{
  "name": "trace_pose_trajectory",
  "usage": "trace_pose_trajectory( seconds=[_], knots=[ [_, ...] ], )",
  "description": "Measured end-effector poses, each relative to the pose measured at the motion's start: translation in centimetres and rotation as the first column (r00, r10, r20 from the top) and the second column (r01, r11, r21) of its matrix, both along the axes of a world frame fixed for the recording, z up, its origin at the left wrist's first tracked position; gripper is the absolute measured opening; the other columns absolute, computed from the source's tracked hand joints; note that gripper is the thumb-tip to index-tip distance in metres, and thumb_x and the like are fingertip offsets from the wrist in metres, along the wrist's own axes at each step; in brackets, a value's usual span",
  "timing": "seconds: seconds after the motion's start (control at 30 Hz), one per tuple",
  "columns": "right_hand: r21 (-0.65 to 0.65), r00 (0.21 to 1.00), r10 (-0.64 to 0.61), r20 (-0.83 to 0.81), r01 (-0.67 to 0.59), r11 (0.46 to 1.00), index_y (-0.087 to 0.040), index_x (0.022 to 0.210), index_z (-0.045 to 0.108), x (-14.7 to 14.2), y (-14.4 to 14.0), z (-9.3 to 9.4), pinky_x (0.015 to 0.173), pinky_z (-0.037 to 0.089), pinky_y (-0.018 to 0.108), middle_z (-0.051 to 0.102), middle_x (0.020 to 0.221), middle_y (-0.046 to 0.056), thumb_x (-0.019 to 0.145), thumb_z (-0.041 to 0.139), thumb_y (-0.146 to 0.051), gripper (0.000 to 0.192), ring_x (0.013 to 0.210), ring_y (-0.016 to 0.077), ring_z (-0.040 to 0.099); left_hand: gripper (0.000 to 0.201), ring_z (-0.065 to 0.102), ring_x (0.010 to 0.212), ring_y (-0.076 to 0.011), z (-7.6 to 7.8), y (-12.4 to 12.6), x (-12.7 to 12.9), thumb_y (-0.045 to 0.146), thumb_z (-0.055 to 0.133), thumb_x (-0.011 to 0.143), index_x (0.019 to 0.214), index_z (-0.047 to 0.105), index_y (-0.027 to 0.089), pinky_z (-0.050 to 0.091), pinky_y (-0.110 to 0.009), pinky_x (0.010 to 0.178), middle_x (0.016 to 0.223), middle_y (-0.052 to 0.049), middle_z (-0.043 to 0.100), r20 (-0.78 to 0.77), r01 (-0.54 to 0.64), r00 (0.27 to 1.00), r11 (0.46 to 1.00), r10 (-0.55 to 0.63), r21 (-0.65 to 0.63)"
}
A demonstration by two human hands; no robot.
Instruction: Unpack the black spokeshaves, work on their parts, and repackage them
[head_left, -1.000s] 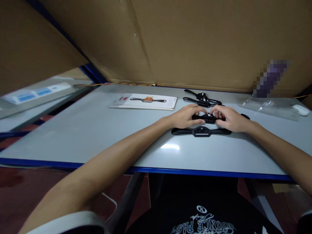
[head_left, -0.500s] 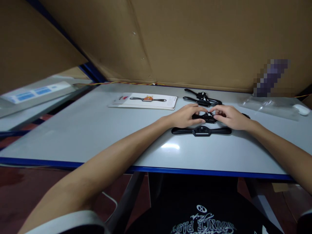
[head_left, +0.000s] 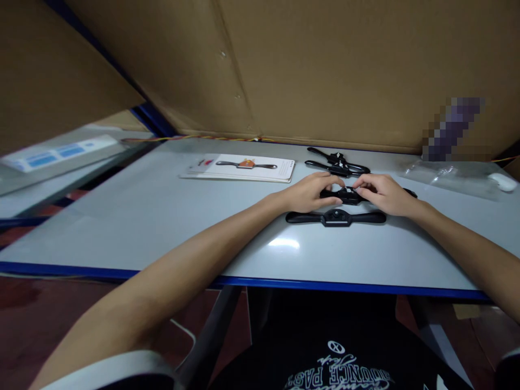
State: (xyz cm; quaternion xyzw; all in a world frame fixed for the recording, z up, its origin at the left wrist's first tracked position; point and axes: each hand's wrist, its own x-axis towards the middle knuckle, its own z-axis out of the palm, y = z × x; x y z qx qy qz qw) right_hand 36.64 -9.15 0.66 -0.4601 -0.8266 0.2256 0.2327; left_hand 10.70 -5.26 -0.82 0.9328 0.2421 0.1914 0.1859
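Both hands meet over a black two-handled spokeshave [head_left: 344, 195] lying on the pale grey table [head_left: 162, 216]. My left hand [head_left: 311, 192] grips its left handle, thumb and fingers curled around it. My right hand [head_left: 384, 194] covers its right side, fingertips pinching at the small centre part. A second black spokeshave [head_left: 335, 218] lies flat just in front of my hands, untouched. Another one or two black spokeshaves [head_left: 337, 164] lie behind my hands.
A stack of white packaging cards [head_left: 244, 168] printed with the tool lies at the back left. Clear plastic bags [head_left: 447, 176] and a white mouse-like object [head_left: 504, 182] sit at the back right. Cardboard walls [head_left: 325, 70] enclose the table; its blue front edge [head_left: 325, 286] is near my body.
My right hand's fingers have shifted slightly on the centre of the held spokeshave. My left hand and the other tools have stayed put.
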Motion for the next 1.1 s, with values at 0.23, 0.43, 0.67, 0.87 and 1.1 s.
trace_pose_trajectory(
  seconds=[0.23, 0.43, 0.67, 0.87, 1.1],
  knots=[
    [0.004, 1.0, -0.002, -0.018, 0.002, 1.0, -0.02, 0.091, 0.068, -0.2, -0.18, 0.12, 0.067, 0.041, 0.034, 0.069, 0.075, 0.003, 0.092, 0.058, -0.037, 0.02, 0.069, 0.0188, 0.058, 0.048, 0.06, 0.093, -0.0253, -0.07, 0.06, 0.02, 0.05, 0.06, 0.099, 0.13, 0.068, 0.014, 0.049, -0.038, 0.09, 0.098, -0.009, 0.066, 0.008, 0.008, 1.0, 1.0, -0.008, -0.001],
    [0.005, 0.999, -0.014, -0.034, 0.014, 1.0, -0.02, 0.089, 0.067, -0.34, -0.22, 0.07, 0.067, 0.04, 0.034, 0.067, 0.073, 0.002, 0.089, 0.061, -0.036, 0.017, 0.068, 0.0187, 0.057, 0.05, 0.061, 0.094, -0.0255, 0.11, 0.02, -0.03, 0.05, 0.06, 0.099, 0.132, 0.067, 0.013, 0.049, -0.039, 0.091, 0.098, -0.009, 0.067, 0.014, 0.012, 1.0, 1.0, -0.012, -0.017],
    [0.023, 1.0, -0.014, -0.015, 0.014, 1.0, -0.02, 0.09, 0.066, -0.33, -0.18, -0.06, 0.067, 0.04, 0.034, 0.066, 0.073, 0.002, 0.086, 0.06, -0.031, 0.012, 0.068, 0.018, 0.057, 0.044, 0.061, 0.092, -0.0234, 0.18, 0.24, -0.43, 0.038, 0.057, 0.1, 0.135, 0.067, 0.013, 0.049, -0.037, 0.088, 0.1, -0.01, 0.066, 0.013, 0.041, 0.999, 0.998, -0.04, -0.044],
    [0.05, 1.0, -0.003, 0.003, 0.003, 0.999, -0.021, 0.09, 0.066, -0.31, -0.15, -0.08, 0.067, 0.04, 0.034, 0.064, 0.072, 0.001, 0.086, 0.06, -0.03, 0.012, 0.066, 0.0178, 0.056, 0.043, 0.061, 0.09, -0.0222, 0.1, 0.14, -0.39, 0.038, 0.059, 0.1, 0.135, 0.067, 0.014, 0.049, -0.036, 0.086, 0.101, -0.009, 0.066, 0.015, 0.014, 1.0, 0.998, -0.013, -0.063],
    [0.069, 1.0, 0.007, 0.006, -0.008, 0.998, -0.021, 0.091, 0.066, -0.15, -0.01, -0.38, 0.066, 0.038, 0.034, 0.061, 0.069, 0.0, 0.087, 0.059, -0.029, 0.011, 0.065, 0.0171, 0.053, 0.044, 0.06, 0.09, -0.0222, 0.12, 0.14, -0.39, 0.039, 0.059, 0.099, 0.135, 0.067, 0.013, 0.049, -0.035, 0.086, 0.099, -0.009, 0.065, 0.021, 0.015, 1.0, 0.998, -0.013, -0.069]
  ],
)
